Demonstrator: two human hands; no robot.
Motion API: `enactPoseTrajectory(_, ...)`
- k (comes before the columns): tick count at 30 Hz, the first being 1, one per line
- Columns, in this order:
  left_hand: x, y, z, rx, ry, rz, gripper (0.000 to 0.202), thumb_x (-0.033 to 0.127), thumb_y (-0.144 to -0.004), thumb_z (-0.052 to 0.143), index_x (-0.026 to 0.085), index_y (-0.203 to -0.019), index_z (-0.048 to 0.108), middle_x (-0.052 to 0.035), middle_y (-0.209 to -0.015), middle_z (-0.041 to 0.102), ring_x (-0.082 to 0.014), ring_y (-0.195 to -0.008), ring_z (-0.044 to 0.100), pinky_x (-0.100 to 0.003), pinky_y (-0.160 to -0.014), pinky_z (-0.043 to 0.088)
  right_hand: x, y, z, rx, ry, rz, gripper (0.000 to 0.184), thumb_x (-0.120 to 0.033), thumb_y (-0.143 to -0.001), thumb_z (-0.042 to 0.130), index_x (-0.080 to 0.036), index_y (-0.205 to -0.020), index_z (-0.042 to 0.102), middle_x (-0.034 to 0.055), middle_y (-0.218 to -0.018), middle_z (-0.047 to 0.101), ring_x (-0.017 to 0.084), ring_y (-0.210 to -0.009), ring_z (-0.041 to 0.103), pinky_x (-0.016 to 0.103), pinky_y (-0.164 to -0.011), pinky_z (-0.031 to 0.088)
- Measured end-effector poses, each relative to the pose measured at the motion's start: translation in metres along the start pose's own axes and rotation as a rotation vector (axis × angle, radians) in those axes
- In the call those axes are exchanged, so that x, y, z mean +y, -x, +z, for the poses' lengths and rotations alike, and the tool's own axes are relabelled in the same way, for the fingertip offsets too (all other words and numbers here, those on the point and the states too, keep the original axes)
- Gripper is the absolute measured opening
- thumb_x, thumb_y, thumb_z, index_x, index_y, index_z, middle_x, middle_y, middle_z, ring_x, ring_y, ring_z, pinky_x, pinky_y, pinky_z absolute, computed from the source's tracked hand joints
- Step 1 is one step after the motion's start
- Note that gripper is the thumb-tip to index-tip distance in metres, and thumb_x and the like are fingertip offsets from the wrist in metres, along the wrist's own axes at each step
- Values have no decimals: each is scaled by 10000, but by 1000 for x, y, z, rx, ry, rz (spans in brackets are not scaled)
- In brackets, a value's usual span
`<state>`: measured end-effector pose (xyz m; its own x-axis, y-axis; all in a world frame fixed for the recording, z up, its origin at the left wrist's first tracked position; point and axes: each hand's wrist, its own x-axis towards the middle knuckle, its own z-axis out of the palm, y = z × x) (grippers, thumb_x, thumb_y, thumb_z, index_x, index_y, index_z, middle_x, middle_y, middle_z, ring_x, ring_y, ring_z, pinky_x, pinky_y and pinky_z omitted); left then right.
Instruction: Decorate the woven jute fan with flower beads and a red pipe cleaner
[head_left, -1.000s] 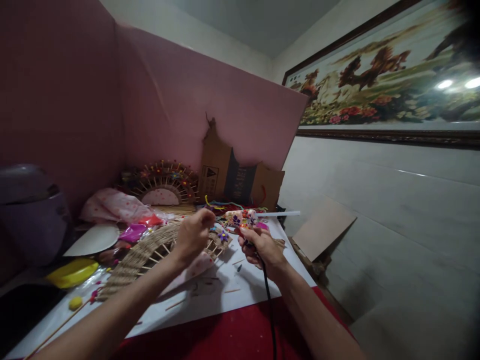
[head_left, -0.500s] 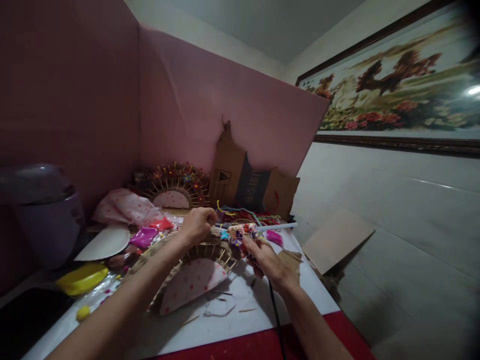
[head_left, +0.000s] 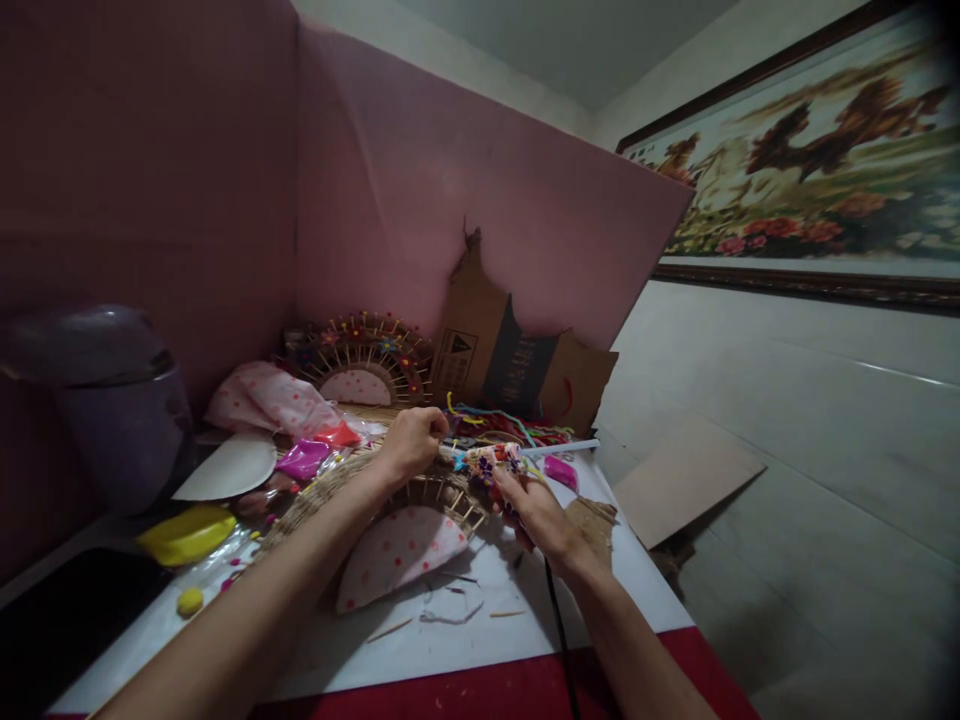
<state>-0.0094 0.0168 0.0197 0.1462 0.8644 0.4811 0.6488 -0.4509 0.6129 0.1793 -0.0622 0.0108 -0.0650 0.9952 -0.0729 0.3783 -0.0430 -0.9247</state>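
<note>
Right hand [head_left: 544,515] clenched round hot-glue gun [head_left: 491,460] handle, over white board's [head_left: 450,640] far edge. Left hand [head_left: 411,442] fisted at the nozzle, contents hidden. Gun: light, rigid, tip likely hot; hold by handle. Woven half-round fan [head_left: 401,548] beneath: light, spokes brittle; take by rim.

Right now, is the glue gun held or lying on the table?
Held: the right hand grips the glue gun above the table.

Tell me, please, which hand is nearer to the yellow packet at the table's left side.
Left. The left hand sits right of and beyond the yellow packet, pinching at the woven fan; the right hand, holding the decorated glue gun, lies even farther right.
</note>
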Motion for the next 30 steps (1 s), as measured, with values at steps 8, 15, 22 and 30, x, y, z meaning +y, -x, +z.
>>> enactPoseTrajectory(8, 0, -1, 0, -2, -3, 8, 195, 116, -688, 512, 180, -708, 695, -39, -702, 701, -157, -675, 621, -228, -616, 411, -4, 3, 3, 31, -18, -18, 451, -607, -783, 457, -189, -617, 486, -19, -506, 425, 66, -354, 306, 222, -316, 203)
enactPoseTrajectory(15, 0, 0, -1, 0, -10, 22, 191, 116, -683, 514, 181, -704, 691, -33, -698, 694, -155, -669, 614, -230, -611, 398, -5, 2, 2, 21, 0, 2, 443, -600, -801, 437, -188, -648, 488, -10, -555, 459, 63, -354, 328, 219, -303, 226)
enactPoseTrajectory(22, 2, 1, -2, -3, -20, 22, 195, 104, -678, 511, 181, -706, 687, -22, -665, 677, -147, -638, 595, -226, -584, 378, -4, 2, 3, 35, -65, 13, 447, -610, -779, 474, -185, -645, 507, -17, -522, 448, 61, -347, 319, 216, -298, 229)
enactPoseTrajectory(30, 4, 2, -3, -8, -19, 21, 188, 102, -676, 513, 188, -691, 679, -22, -679, 686, -150, -652, 605, -228, -597, 388, -3, 1, 3, 24, -38, 13, 459, -620, -794, 440, -187, -650, 487, -22, -544, 445, 64, -360, 328, 203, -291, 248)
